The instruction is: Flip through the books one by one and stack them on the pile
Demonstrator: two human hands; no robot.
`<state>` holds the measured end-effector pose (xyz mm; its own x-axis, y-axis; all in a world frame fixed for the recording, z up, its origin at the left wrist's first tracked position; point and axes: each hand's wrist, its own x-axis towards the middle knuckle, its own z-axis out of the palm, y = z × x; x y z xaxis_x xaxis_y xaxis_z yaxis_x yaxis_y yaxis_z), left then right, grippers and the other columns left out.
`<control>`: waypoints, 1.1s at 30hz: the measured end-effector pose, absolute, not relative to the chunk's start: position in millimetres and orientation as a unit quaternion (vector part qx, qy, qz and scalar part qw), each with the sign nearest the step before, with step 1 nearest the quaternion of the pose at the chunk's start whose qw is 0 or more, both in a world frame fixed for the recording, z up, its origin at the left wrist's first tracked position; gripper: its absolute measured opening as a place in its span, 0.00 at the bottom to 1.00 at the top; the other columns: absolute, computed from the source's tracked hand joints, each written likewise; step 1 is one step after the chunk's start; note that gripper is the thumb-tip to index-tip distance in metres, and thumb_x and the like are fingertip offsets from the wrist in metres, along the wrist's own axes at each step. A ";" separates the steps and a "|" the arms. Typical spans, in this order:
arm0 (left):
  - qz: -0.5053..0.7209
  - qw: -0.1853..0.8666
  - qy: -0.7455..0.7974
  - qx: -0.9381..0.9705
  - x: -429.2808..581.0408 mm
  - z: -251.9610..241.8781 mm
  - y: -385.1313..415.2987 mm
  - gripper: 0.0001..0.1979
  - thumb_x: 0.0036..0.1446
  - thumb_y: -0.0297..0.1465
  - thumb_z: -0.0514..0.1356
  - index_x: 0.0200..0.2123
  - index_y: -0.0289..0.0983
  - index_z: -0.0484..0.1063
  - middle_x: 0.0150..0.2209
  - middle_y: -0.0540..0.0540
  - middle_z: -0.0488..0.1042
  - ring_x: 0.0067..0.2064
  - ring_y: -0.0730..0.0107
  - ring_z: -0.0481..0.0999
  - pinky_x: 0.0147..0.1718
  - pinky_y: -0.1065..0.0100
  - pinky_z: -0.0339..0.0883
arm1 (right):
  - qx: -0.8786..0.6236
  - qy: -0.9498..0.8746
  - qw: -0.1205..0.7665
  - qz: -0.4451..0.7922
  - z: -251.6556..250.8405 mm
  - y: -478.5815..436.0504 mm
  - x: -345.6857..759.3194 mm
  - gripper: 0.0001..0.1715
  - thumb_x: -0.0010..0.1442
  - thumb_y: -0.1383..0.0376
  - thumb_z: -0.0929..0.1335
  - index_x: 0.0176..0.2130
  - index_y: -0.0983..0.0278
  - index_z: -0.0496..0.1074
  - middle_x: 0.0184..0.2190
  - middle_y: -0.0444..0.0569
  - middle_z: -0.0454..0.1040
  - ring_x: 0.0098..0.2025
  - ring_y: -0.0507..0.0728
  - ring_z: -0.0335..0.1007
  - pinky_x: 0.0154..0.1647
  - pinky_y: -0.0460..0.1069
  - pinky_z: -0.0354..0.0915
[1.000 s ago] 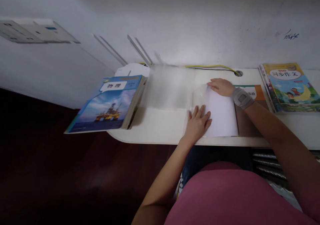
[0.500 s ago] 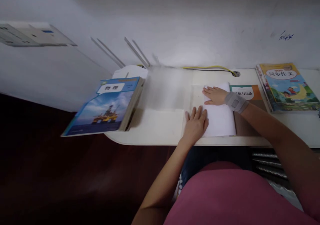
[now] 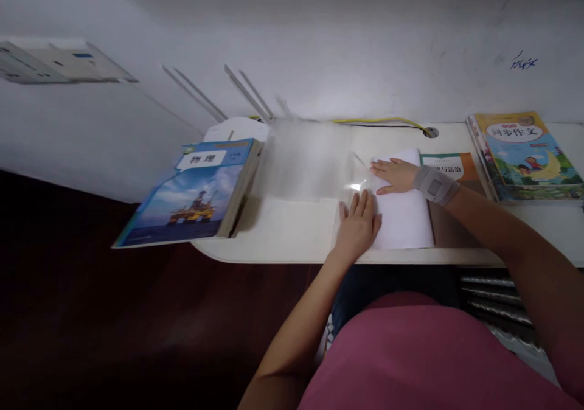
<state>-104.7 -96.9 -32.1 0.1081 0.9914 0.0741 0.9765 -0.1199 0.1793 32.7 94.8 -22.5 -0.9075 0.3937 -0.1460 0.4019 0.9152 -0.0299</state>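
Note:
A white sheet [image 3: 404, 218] lies on the desk, partly over a textbook [image 3: 456, 227] with a brown, green and orange cover. My right hand [image 3: 396, 175] rests flat on the upper part of the sheet, fingers pointing left. At the sheet's left edge my left hand [image 3: 358, 224] lies flat with its fingers stretched forward, over a clear plastic film [image 3: 358, 170]. The film bulges and catches light just above my left fingertips. Neither hand grips anything.
Left, a stack of books with a blue physics textbook [image 3: 191, 191] overhangs the desk [image 3: 283, 233]. Translucent sheets [image 3: 305, 160] lie beside it. Several colourful books [image 3: 524, 154] are stacked on the right. A yellow cable [image 3: 378, 121] runs along the wall to a desk hole.
The clear film near my left fingertips has lifted and now shows a bright glint. Both hands have stayed almost in place, with the left fingers slightly farther forward.

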 end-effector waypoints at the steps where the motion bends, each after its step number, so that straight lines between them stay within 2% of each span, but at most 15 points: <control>1: 0.094 0.042 0.662 0.742 -105.0 -33.1 -96.9 0.27 0.67 0.35 0.46 0.65 0.27 0.53 0.67 0.31 0.51 0.68 0.47 0.51 0.61 0.39 0.48 | 0.205 0.976 0.064 -0.035 -21.8 94.1 33.5 0.44 0.61 0.43 0.60 0.66 0.66 0.54 0.68 0.59 0.52 0.68 0.65 0.49 0.65 0.62 0.51; 7: 0.097 0.037 0.661 0.743 -105.5 -36.7 -96.8 0.27 0.66 0.34 0.48 0.65 0.29 0.53 0.67 0.31 0.52 0.68 0.47 0.52 0.61 0.39 0.47 | 0.193 0.976 0.071 -0.065 -18.4 99.0 39.6 0.40 0.62 0.47 0.61 0.66 0.63 0.55 0.67 0.56 0.53 0.68 0.65 0.50 0.65 0.64 0.49; 11: 0.086 0.038 0.650 0.754 -105.1 -32.8 -99.0 0.26 0.66 0.35 0.48 0.65 0.33 0.56 0.67 0.35 0.54 0.67 0.44 0.51 0.60 0.35 0.48 | 0.211 0.973 0.073 -0.055 -17.0 102.0 35.1 0.39 0.63 0.47 0.61 0.66 0.61 0.55 0.68 0.54 0.52 0.68 0.65 0.48 0.64 0.65 0.50; 15: 0.079 0.042 0.638 0.765 -106.1 -27.9 -100.2 0.24 0.67 0.37 0.48 0.63 0.37 0.60 0.65 0.39 0.58 0.67 0.42 0.52 0.58 0.32 0.49 | 0.236 0.969 0.073 -0.027 -12.1 91.8 26.0 0.37 0.65 0.50 0.60 0.65 0.65 0.54 0.68 0.57 0.51 0.68 0.65 0.47 0.64 0.64 0.51; 17: 0.077 0.045 0.639 0.764 -106.9 -26.3 -99.9 0.24 0.67 0.37 0.49 0.63 0.38 0.60 0.65 0.40 0.58 0.67 0.43 0.53 0.58 0.32 0.49 | 0.242 0.968 0.056 -0.012 -6.6 81.6 25.4 0.33 0.66 0.53 0.60 0.63 0.69 0.59 0.65 0.61 0.58 0.66 0.65 0.52 0.64 0.63 0.52; 19: 0.076 0.050 0.639 0.763 -107.7 -25.1 -99.6 0.23 0.67 0.37 0.49 0.63 0.38 0.60 0.65 0.40 0.59 0.67 0.43 0.52 0.59 0.33 0.49 | 0.253 0.968 0.009 -0.003 -0.8 70.4 31.7 0.27 0.67 0.56 0.59 0.58 0.69 0.65 0.60 0.61 0.66 0.64 0.65 0.58 0.64 0.64 0.50; 21: 0.079 0.056 0.640 0.762 -108.8 -24.6 -99.7 0.23 0.67 0.37 0.49 0.63 0.38 0.60 0.66 0.40 0.58 0.67 0.44 0.52 0.59 0.33 0.48 | 0.279 0.958 -0.062 -0.015 2.6 60.0 46.6 0.26 0.67 0.56 0.59 0.58 0.66 0.66 0.59 0.60 0.67 0.64 0.66 0.57 0.64 0.66 0.47; 24: 0.091 0.066 0.641 0.759 -110.7 -24.5 -100.5 0.24 0.66 0.36 0.50 0.63 0.38 0.59 0.67 0.39 0.55 0.68 0.46 0.51 0.60 0.35 0.48 | 0.349 0.919 -0.168 -0.075 -1.8 46.3 78.5 0.32 0.66 0.50 0.59 0.62 0.64 0.62 0.66 0.59 0.55 0.69 0.68 0.45 0.65 0.67 0.47; 26: 0.097 0.072 0.639 0.759 -111.8 -24.9 -100.9 0.24 0.67 0.36 0.50 0.64 0.38 0.58 0.67 0.39 0.53 0.68 0.47 0.51 0.60 0.36 0.48 | 0.380 0.891 -0.209 -0.132 -10.9 35.8 97.5 0.38 0.64 0.47 0.59 0.65 0.65 0.55 0.69 0.59 0.46 0.70 0.67 0.40 0.65 0.66 0.49; 29: 0.096 0.075 0.637 0.761 -113.0 -25.5 -101.0 0.23 0.67 0.35 0.49 0.63 0.39 0.58 0.68 0.40 0.53 0.68 0.46 0.50 0.60 0.35 0.48 | 0.387 0.877 -0.213 -0.188 -26.6 18.2 111.0 0.45 0.62 0.45 0.61 0.68 0.62 0.47 0.71 0.56 0.38 0.71 0.68 0.36 0.66 0.67 0.48; 33: 0.090 0.078 0.632 0.766 -114.2 -25.4 -101.3 0.22 0.67 0.34 0.49 0.62 0.39 0.61 0.67 0.39 0.54 0.68 0.45 0.51 0.59 0.34 0.48 | 0.398 0.876 -0.200 -0.185 -36.9 4.7 108.3 0.47 0.60 0.45 0.64 0.68 0.62 0.47 0.71 0.55 0.36 0.71 0.69 0.31 0.66 0.69 0.45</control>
